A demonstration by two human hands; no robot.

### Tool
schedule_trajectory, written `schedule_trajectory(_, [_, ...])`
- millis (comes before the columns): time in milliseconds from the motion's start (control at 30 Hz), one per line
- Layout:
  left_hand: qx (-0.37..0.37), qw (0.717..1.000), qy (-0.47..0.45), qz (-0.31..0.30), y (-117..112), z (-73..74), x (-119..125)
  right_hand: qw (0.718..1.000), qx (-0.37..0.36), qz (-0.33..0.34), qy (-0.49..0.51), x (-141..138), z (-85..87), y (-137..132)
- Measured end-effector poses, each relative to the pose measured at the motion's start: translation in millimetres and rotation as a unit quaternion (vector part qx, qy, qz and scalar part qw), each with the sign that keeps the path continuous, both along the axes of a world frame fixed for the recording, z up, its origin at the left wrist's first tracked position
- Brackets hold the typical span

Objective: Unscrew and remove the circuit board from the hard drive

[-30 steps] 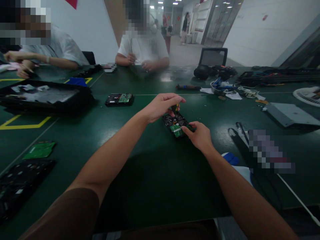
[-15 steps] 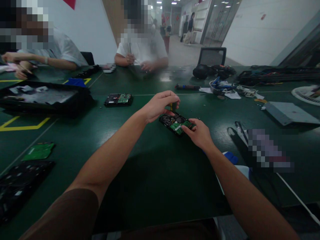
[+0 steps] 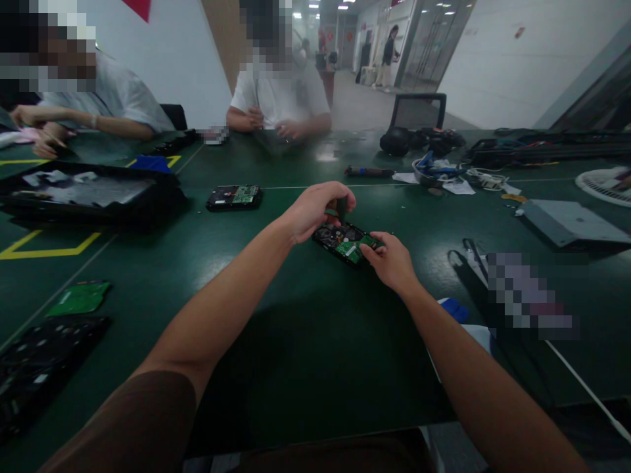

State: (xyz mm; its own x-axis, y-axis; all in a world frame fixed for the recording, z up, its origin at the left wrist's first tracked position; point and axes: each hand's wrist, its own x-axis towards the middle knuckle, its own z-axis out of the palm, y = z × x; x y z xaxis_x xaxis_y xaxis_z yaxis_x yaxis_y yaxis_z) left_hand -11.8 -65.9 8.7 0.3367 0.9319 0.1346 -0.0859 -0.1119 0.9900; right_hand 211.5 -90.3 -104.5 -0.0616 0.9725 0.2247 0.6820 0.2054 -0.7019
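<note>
A black hard drive (image 3: pixel 345 241) with a green circuit board on top lies on the dark green table (image 3: pixel 296 341) in front of me. My left hand (image 3: pixel 315 209) is closed round the dark handle of a small screwdriver (image 3: pixel 341 209) that stands upright on the drive's far end. My right hand (image 3: pixel 389 263) grips the drive's near right corner with curled fingers and holds it against the table.
A second hard drive (image 3: pixel 234 196) lies further left. A black tray (image 3: pixel 83 194) sits at the left, a loose green board (image 3: pixel 79 299) and a black panel (image 3: pixel 39 361) at the near left. Two people sit across the table. Tools, cables and a grey case (image 3: pixel 566 223) lie at the right.
The hard drive has turned flatter and shifted slightly left under my hands. My left hand has closed lower over the screwdriver, hiding its yellow part. A person in the far corridor walked right.
</note>
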Motion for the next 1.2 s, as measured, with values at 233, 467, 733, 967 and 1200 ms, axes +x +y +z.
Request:
schedule_trajectory(233, [-0.01, 1.0, 0.018, 0.013, -1.3, 1.7, 1.4, 1.0, 0.011, 0.016, -0.005, 0.4, 1.2, -4.5])
schedule_trajectory(467, [-0.023, 0.999, -0.021, 0.036, 6.9, -6.6, 0.4, 0.999, 0.014, 0.029, -0.006, 1.2, 5.7, -4.5])
schedule_trajectory(733, [-0.011, 1.0, -0.006, 0.003, 0.6, -1.7, 0.8, 1.0, 0.002, 0.024, 0.003, 2.1, 5.1, -3.5])
schedule_trajectory(967, [-0.02, 0.998, -0.048, 0.024, 3.6, -7.9, 5.3, 0.999, 0.004, 0.03, 0.012, 3.5, 1.3, -1.8])
schedule_trajectory(1200, [0.027, 0.999, -0.009, 0.046, 3.2, -6.4, 3.4, 1.0, 0.011, 0.027, 0.007, 3.3, -1.2, -0.2])
